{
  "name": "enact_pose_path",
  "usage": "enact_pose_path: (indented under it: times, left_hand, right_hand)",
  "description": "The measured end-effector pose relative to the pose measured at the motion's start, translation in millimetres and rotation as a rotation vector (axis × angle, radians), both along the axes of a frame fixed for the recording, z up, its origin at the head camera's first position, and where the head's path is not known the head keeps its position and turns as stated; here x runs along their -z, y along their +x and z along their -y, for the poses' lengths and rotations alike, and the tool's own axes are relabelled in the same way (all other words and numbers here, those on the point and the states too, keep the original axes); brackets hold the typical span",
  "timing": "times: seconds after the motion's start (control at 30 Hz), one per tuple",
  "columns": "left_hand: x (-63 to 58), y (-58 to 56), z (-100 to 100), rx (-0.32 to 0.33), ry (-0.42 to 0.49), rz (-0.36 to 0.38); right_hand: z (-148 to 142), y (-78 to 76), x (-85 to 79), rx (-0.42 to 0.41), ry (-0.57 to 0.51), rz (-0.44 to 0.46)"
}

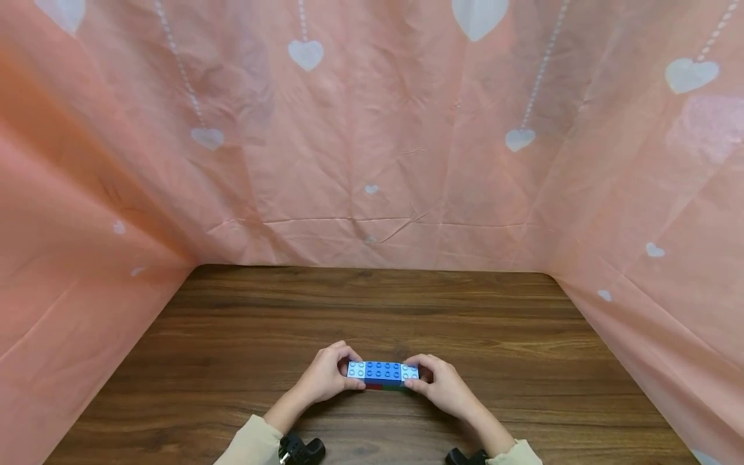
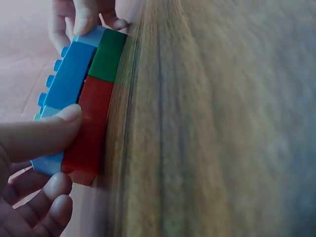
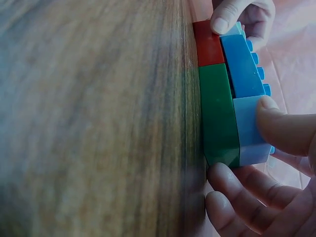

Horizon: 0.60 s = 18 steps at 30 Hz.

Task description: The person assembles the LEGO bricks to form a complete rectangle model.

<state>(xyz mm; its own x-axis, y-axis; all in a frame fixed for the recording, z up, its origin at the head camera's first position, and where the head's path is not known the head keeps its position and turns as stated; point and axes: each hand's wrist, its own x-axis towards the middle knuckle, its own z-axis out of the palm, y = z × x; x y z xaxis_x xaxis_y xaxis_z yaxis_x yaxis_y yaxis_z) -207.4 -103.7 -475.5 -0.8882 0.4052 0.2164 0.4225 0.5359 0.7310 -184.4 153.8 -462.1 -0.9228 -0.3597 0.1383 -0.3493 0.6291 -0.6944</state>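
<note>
A two-layer row of toy building bricks lies on the wooden table in front of me. On top, a blue brick point(image 1: 383, 373) sits between a light blue brick point(image 1: 356, 370) on the left and another light blue brick point(image 1: 411, 371) on the right. Below them a red brick point(image 2: 94, 118) and a green brick point(image 3: 217, 111) meet end to end, with a thin dark gap under the blue brick. My left hand point(image 1: 327, 374) pinches the left end between thumb and fingers. At the right end, my right hand point(image 1: 446, 385) grips the light blue brick the same way.
The brown wooden table point(image 1: 372, 310) extends behind and to both sides of the bricks. A pink curtain point(image 1: 372, 161) with white hearts encloses it at the back, left and right. Dark devices are strapped at both wrists.
</note>
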Motion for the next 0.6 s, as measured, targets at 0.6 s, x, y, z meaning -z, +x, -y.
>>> enact_pose_path:
  times: [0.6]
  left_hand:
    - [1.4,4.6,11,0.066,0.008,-0.035]
  right_hand:
    - [-5,0.7,2.8,-0.001,-0.073,0.018]
